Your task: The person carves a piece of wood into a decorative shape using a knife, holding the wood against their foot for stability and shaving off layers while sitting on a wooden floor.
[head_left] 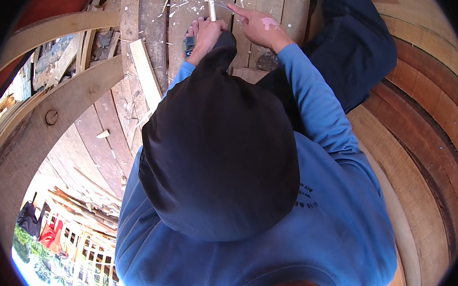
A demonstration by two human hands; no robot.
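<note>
My left hand (209,36) is closed around a thin pale wooden strip (211,3), which runs up and away from it. To its right, my right hand (265,30) is closed with the index finger stretched along a thin knife blade (223,7). The blade reaches to the strip's right side; the handle is hidden in my grip. Just left of my left hand are the bare toes and dark sandal (189,45) of a foot. Dark cloth (220,158), seemingly over my raised knee, fills the middle and hides much below my hands.
Pale shavings (182,5) litter the plank floor (153,12). A loose board (145,72) lies to the left. Curved timber ribs (58,111) rise on the left, and broad curved planks (416,170) wall the right. My dark-trousered leg (350,51) bends at the right.
</note>
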